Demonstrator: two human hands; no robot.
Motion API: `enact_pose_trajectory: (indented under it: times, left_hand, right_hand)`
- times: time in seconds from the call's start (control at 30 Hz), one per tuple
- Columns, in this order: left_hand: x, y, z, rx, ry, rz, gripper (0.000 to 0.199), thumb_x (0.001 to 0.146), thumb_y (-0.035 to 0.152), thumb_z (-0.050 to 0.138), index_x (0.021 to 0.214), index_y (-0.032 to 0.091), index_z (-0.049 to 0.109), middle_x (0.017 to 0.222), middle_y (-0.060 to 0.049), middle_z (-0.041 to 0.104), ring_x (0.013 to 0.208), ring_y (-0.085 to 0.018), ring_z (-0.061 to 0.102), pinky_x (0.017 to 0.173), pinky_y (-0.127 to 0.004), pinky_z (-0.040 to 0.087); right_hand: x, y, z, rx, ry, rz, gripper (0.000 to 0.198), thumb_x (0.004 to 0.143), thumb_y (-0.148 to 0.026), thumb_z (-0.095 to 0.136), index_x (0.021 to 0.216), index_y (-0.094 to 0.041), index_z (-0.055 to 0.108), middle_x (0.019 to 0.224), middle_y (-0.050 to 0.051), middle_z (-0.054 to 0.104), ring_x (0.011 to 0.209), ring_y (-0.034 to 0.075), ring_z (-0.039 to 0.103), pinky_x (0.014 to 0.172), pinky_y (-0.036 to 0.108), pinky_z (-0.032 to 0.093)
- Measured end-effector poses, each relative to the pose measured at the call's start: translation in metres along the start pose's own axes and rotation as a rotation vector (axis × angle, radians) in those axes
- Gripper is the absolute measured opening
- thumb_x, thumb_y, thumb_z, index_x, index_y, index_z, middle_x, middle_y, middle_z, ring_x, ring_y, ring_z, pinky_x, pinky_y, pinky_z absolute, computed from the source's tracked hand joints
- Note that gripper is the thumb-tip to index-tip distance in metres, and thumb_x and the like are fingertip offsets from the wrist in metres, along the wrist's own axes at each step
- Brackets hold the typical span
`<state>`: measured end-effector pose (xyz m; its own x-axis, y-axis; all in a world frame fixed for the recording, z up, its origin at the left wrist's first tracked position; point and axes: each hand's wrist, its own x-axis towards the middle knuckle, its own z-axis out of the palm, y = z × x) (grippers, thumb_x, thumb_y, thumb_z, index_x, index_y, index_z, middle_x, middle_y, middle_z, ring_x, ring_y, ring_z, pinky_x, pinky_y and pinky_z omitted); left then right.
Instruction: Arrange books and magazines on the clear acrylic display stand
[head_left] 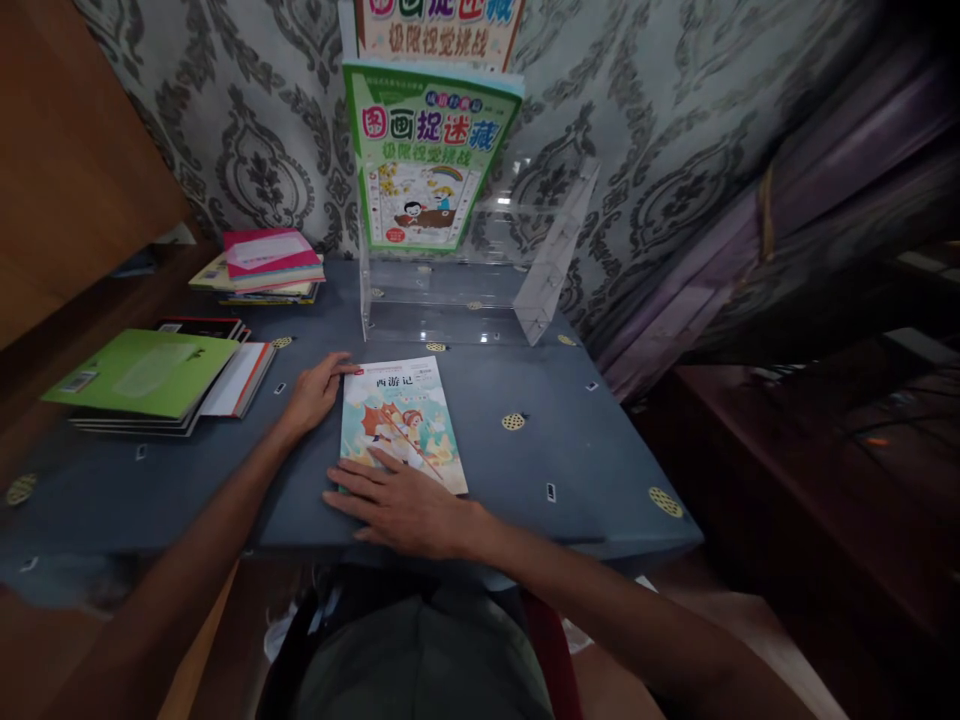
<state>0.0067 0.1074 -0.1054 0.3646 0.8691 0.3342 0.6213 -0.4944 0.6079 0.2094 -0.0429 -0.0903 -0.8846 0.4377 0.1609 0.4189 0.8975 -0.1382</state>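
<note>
A thin paperback book (405, 410) lies face up on the desk in front of me, its pale cover showing a cartoon figure with a staff and a red cape. My right hand (409, 505) rests flat across the lower left part of the cover, fingers spread. At the book's upper left corner, my left hand (316, 392) touches the edge with its fingertips, fingers loosely bent and not closed around it. The book's lower left corner is hidden beneath my right hand.
Behind the book stands a clear acrylic rack (551, 250) holding a green picture book (427, 155) and an orange-brown book (439, 40) above it. To the left are a stack topped by a green book (150, 370) and another topped by a pink book (270, 252). A blue-grey cloth (592, 450) covers the desk.
</note>
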Motion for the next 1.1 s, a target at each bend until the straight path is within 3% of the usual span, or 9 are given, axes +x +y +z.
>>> enact_pose_trajectory:
  times: [0.13, 0.27, 0.43, 0.63, 0.93, 1.1]
  left_hand:
    - [-0.001, 0.001, 0.001, 0.025, 0.003, -0.012, 0.039, 0.089, 0.016, 0.039, 0.125, 0.020, 0.054, 0.117, -0.004, 0.077, 0.116, -0.019, 0.068, 0.103, -0.040, 0.050]
    - [-0.002, 0.002, 0.003, 0.017, 0.017, -0.004, 0.036, 0.089, 0.016, 0.039, 0.122, 0.020, 0.055, 0.116, -0.004, 0.077, 0.116, -0.019, 0.069, 0.104, -0.040, 0.050]
    - [-0.003, 0.006, 0.003, 0.027, 0.021, 0.019, 0.034, 0.089, 0.018, 0.038, 0.118, 0.020, 0.056, 0.115, -0.005, 0.077, 0.116, -0.020, 0.068, 0.104, -0.040, 0.051]
    - [-0.004, 0.010, 0.002, 0.060, 0.003, -0.010, 0.032, 0.090, 0.019, 0.038, 0.117, 0.019, 0.057, 0.118, -0.007, 0.076, 0.117, -0.021, 0.068, 0.103, -0.041, 0.051]
    - [-0.006, 0.011, 0.004, 0.038, 0.007, 0.003, 0.033, 0.090, 0.018, 0.038, 0.117, 0.020, 0.057, 0.120, -0.008, 0.075, 0.118, -0.022, 0.067, 0.105, -0.043, 0.050]
    - [-0.006, 0.011, 0.005, 0.012, 0.020, 0.021, 0.034, 0.090, 0.020, 0.039, 0.119, 0.021, 0.058, 0.118, -0.008, 0.075, 0.116, -0.023, 0.067, 0.106, -0.047, 0.049]
  right_hand:
    - [-0.022, 0.007, -0.005, 0.098, 0.010, 0.111, 0.065, 0.102, -0.053, 0.047, 0.153, -0.014, 0.037, 0.161, 0.014, 0.038, 0.153, 0.024, 0.025, 0.128, 0.049, 0.013]
    - [-0.033, 0.026, -0.009, 0.187, 0.035, 0.278, 0.070, 0.102, -0.056, 0.044, 0.157, -0.015, 0.032, 0.162, 0.014, 0.034, 0.154, 0.024, 0.023, 0.127, 0.050, 0.015]
    - [-0.018, 0.067, -0.005, 0.157, 0.070, 0.520, 0.061, 0.104, -0.052, 0.037, 0.156, -0.019, 0.036, 0.163, 0.011, 0.035, 0.153, 0.025, 0.025, 0.126, 0.050, 0.019]
    - [0.008, 0.111, -0.003, 0.146, 0.097, 0.782, 0.062, 0.104, -0.045, 0.038, 0.155, -0.009, 0.035, 0.165, 0.016, 0.028, 0.155, 0.027, 0.019, 0.124, 0.050, 0.019]
    - [0.007, 0.123, 0.013, 0.208, 0.253, 0.811, 0.061, 0.101, -0.044, 0.042, 0.151, -0.009, 0.041, 0.163, 0.021, 0.031, 0.154, 0.029, 0.023, 0.123, 0.053, 0.021]
    - [-0.004, 0.138, 0.028, 0.301, 0.523, 0.832, 0.048, 0.098, -0.030, 0.045, 0.141, -0.012, 0.053, 0.156, 0.020, 0.043, 0.148, 0.027, 0.035, 0.121, 0.051, 0.030]
